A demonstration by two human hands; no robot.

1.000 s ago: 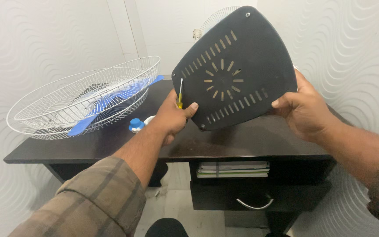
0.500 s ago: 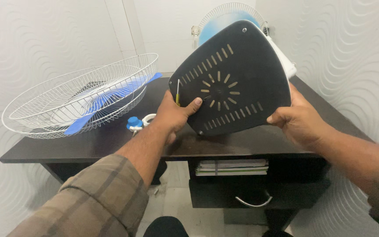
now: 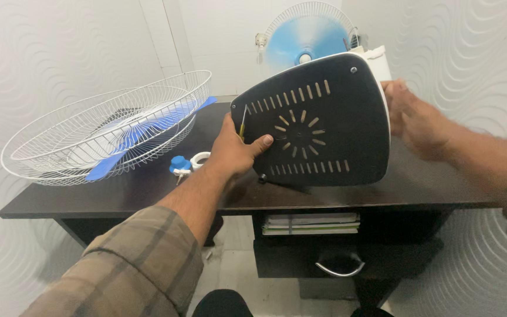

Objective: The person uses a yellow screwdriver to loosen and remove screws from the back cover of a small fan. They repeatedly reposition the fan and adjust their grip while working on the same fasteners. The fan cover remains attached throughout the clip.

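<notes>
Sleeve: a brown plaid sleeve [image 3: 130, 264] fills the near bottom left and leads up to the left hand.
Left hand: the left hand [image 3: 234, 154] is closed on the left edge of the black base plate [image 3: 324, 126], thumb lying across its face; a thin yellow-handled tool [image 3: 242, 122] sits pinched between hand and plate.
Base plate: a rounded, nearly triangular panel of matte black plastic with a white rim, held upright on its lower edge above the counter [image 3: 118, 196]; slots radiate from its centre, with a row of slots above and another below, and a screw sits near the top corner.
Right hand: the right hand [image 3: 413, 117] is blurred at the plate's right edge; it seems to touch the rim, but how far its fingers are closed I cannot tell.
Counter: dark, smooth wood; its front edge runs straight across, with bare room left of the left hand.
Under the counter: a stack of papers [image 3: 312, 223] on a shelf, and a drawer with a curved metal handle [image 3: 339, 269].
Small parts: a blue knob [image 3: 179, 164] and a white ring [image 3: 199, 159] lie just left of the left hand.
Grille: a round white wire grille [image 3: 60, 138] lies tilted at the counter's left end, with a blue fan blade [image 3: 139, 132] inside it.
Far: a fan [image 3: 306, 41] with a blue blade in a white cage stands behind the plate, by the white textured wall [image 3: 42, 58].
</notes>
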